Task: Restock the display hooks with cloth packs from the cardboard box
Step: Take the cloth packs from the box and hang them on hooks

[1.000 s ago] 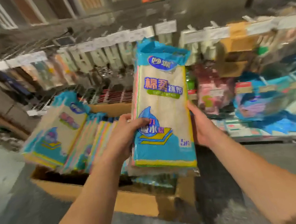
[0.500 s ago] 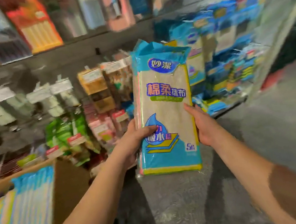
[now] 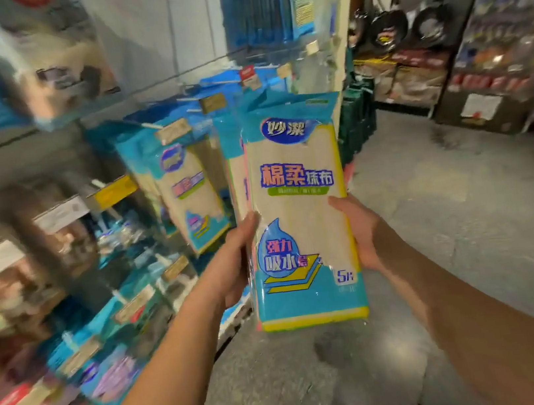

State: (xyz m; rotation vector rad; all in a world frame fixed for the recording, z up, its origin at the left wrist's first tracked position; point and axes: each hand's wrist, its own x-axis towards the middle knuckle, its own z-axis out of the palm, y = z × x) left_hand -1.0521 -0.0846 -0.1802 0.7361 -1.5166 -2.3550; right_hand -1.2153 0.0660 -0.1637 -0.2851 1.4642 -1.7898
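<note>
Swinging right from the cardboard box, now out of frame, both the left hand [image 3: 233,263] and right hand [image 3: 362,233] clamp the cloth packs [image 3: 298,211] upright near what looks like matching hung stock [image 3: 188,193], where blurred hooks risk a missed hang-hole.

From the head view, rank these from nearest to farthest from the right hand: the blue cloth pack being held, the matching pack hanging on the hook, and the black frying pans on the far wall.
1. The blue-and-yellow cloth pack: in the right hand, gripped at its right edge.
2. The matching hanging pack: to the left, on the display.
3. The black frying pans: upper right, across the aisle.
</note>
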